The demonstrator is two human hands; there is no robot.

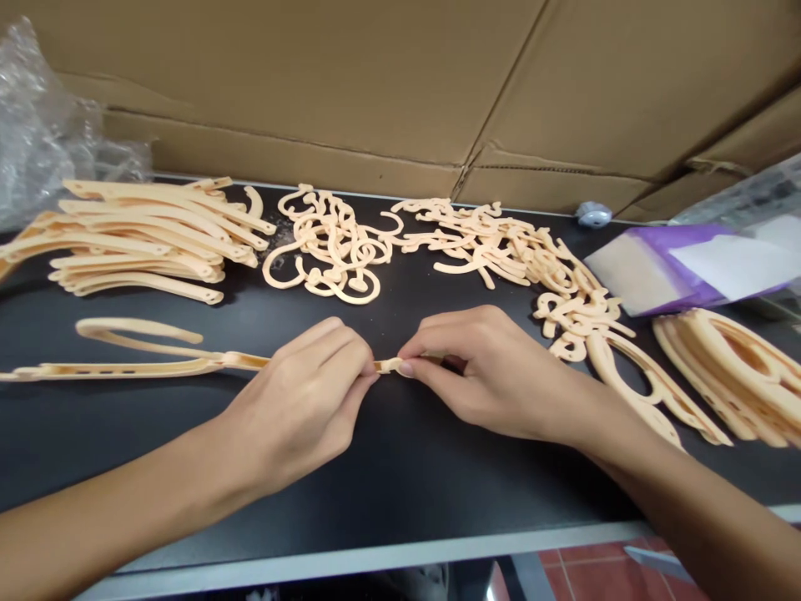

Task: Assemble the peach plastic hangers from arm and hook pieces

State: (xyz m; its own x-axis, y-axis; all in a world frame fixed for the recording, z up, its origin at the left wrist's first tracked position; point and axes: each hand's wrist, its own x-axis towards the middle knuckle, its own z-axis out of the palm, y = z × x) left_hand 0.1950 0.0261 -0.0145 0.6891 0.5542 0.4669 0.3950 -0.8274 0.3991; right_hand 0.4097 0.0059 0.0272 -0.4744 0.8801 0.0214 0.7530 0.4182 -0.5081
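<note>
My left hand [306,392] is closed in a pinch on the right end of a long peach plastic hanger arm [138,363] that lies across the black tabletop [388,467] and runs off to the left. My right hand [481,367] is also closed, its fingertips pinching a small peach plastic piece [391,365] pressed against the end of that arm. The two hands meet fingertip to fingertip at the table's middle. Most of the small piece is hidden under the fingers.
A stack of hanger arms [143,238] lies at back left, a heap of hooks [329,246] at back centre, small connectors [501,246] right of it. More hanger halves [732,371] sit at right. Purple-and-clear bags [688,267], crumpled plastic [37,125] and cardboard boxes [375,83] stand behind.
</note>
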